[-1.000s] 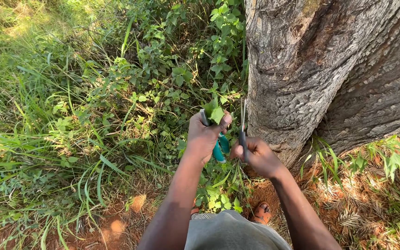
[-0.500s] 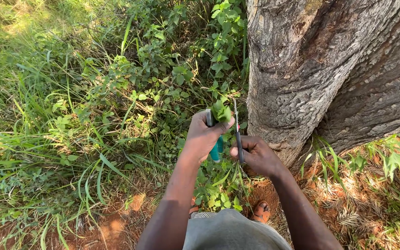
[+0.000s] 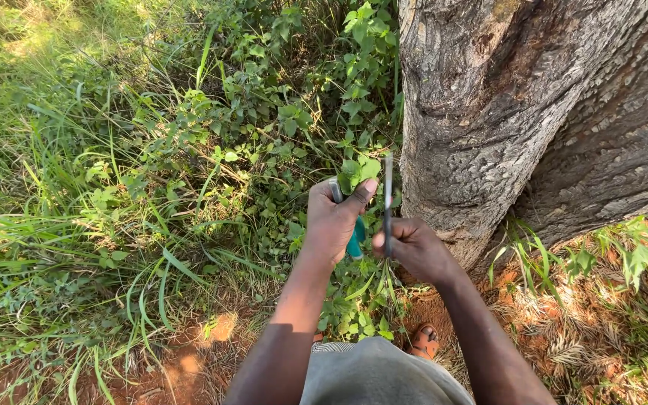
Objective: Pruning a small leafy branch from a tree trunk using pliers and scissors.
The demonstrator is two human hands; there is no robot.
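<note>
The left hand (image 3: 331,219) was curled tight around a teal-handled tool (image 3: 355,238), the handle poking out below the fist and a grey metal end showing above the fingers. Its thumb pressed a small sprig of green leaves (image 3: 359,169) against that upper end, so the leaves stood just above the hand, touching the thumb tip.

Just beside it, the right hand (image 3: 414,247) was closed around the lower end of a thin dark blade (image 3: 388,196), which rose upright from the fist and stood next to the leaves, with a narrow gap between them; whether the blade and the teal handle belonged to one tool could not be told.

Both hands hovered close to the base of a thick, rough-barked tree trunk (image 3: 504,112), which stood just to the right of the blade. Leafy weeds (image 3: 279,120) and long grass (image 3: 61,225) filled the ground to the left. Below the arms lay reddish soil (image 3: 189,367), and a sandalled foot (image 3: 423,339) showed near the trunk's foot.
</note>
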